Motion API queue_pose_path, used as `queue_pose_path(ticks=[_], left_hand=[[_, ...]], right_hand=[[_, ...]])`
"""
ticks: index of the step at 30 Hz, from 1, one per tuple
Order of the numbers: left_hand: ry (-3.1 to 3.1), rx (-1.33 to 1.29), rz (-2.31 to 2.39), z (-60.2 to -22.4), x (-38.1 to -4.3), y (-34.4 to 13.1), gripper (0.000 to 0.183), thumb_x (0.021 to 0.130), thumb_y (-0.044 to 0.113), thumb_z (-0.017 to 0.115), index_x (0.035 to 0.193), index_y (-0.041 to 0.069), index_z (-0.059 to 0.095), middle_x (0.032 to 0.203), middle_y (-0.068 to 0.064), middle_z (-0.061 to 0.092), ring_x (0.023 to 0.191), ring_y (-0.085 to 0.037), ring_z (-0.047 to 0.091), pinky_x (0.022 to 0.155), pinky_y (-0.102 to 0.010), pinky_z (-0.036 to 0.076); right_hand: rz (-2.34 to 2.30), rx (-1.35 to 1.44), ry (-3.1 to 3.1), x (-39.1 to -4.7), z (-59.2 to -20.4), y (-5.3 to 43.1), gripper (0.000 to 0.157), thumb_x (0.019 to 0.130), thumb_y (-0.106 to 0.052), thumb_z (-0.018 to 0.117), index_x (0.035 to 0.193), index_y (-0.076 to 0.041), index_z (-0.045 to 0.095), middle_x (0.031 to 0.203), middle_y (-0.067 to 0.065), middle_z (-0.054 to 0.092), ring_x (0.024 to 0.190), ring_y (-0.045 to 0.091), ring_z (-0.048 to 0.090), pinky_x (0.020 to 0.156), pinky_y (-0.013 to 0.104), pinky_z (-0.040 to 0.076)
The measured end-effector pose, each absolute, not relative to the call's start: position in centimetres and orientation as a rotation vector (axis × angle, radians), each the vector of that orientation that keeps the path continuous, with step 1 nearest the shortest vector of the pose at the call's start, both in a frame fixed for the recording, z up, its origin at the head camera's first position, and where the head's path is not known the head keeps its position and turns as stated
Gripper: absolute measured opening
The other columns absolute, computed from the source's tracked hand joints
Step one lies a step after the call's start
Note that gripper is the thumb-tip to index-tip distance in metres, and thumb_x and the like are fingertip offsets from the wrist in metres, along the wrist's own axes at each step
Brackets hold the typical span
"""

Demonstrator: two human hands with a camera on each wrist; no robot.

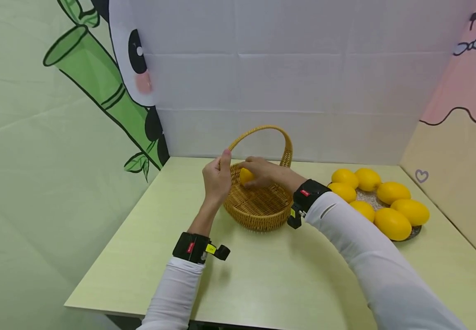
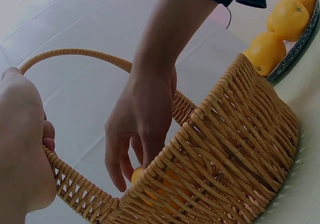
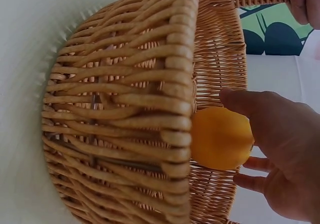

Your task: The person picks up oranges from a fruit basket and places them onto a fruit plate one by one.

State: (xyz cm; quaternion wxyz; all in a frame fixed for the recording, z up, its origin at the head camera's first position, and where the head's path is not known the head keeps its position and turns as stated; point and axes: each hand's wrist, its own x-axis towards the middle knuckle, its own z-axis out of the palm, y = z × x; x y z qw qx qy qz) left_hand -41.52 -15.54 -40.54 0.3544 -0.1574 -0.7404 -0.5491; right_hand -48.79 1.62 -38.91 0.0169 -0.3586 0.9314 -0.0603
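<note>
A round wicker basket (image 1: 258, 215) with a tall arched handle (image 1: 262, 128) stands on the table. My left hand (image 1: 217, 179) grips the left side of the handle, thumb pointing up along it. Inside the basket, near its back left wall, my right hand (image 1: 264, 173) holds a yellow lemon (image 3: 222, 138), thumb on one side and fingers on the other. The near wall partly hides this lemon in the left wrist view. No other fruit shows on the basket's woven floor.
A dark-rimmed plate (image 1: 414, 233) with several lemons (image 1: 392, 223) stands on the right of the table (image 1: 262, 284), beside my right forearm. Printed cloth walls (image 1: 287, 82) enclose the table at the back and sides.
</note>
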Motion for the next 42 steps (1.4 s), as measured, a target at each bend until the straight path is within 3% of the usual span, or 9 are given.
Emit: queue_pose_path(ticks=[6,10,25,32,42], left_hand=[[-1.895,-0.419,-1.441,-40.3,-41.3,-15.8,0.061,0.109,0.049,0.044,0.061,0.014,0.034,0.053,0.0,0.027,0.044,-0.014,0.022,0.041,-0.022,0.016],[-1.887,-0.421,-1.449,-40.3,-41.2,-16.0,0.06,0.109,0.047,0.046,0.06,0.015,0.034,0.053,0.0,0.028,0.044,-0.014,0.023,0.041,-0.023,0.016],[-1.9,-0.412,-1.438,-40.2,-40.9,-15.7,0.061,0.109,0.051,0.044,0.06,0.014,0.034,0.053,0.0,0.029,0.044,-0.013,0.023,0.04,-0.021,0.016],[-1.881,-0.402,-1.434,-40.4,-41.5,-15.0,0.059,0.11,0.043,0.047,0.06,0.015,0.033,0.053,-0.001,0.03,0.042,-0.01,0.024,0.038,-0.023,0.017],[-1.894,-0.375,-1.388,-40.8,-42.5,-13.7,0.062,0.109,0.05,0.044,0.059,0.015,0.033,0.052,0.001,0.029,0.043,-0.012,0.023,0.039,-0.021,0.016]], right_hand=[[-0.16,-1.115,2.911,-49.2,-39.1,0.8,0.065,0.097,-0.029,0.073,0.154,-0.012,0.048,0.145,0.016,0.045,0.114,0.026,0.049,0.093,0.04,0.051],[-0.1,-1.103,2.917,-49.2,-39.2,0.5,0.063,0.096,-0.027,0.074,0.152,-0.012,0.051,0.146,0.018,0.043,0.118,0.028,0.047,0.097,0.041,0.049],[-0.089,-1.082,2.896,-49.4,-39.5,0.9,0.055,0.096,-0.017,0.074,0.148,-0.016,0.056,0.133,0.015,0.049,0.107,0.024,0.05,0.093,0.038,0.051],[-0.074,-1.178,2.882,-50.0,-39.8,1.6,0.053,0.095,-0.014,0.076,0.144,-0.014,0.059,0.128,0.015,0.05,0.104,0.024,0.051,0.09,0.037,0.051],[-0.131,-1.262,2.852,-51.5,-40.1,3.1,0.052,0.092,-0.017,0.079,0.142,-0.015,0.062,0.129,0.016,0.051,0.106,0.025,0.052,0.091,0.04,0.052]])
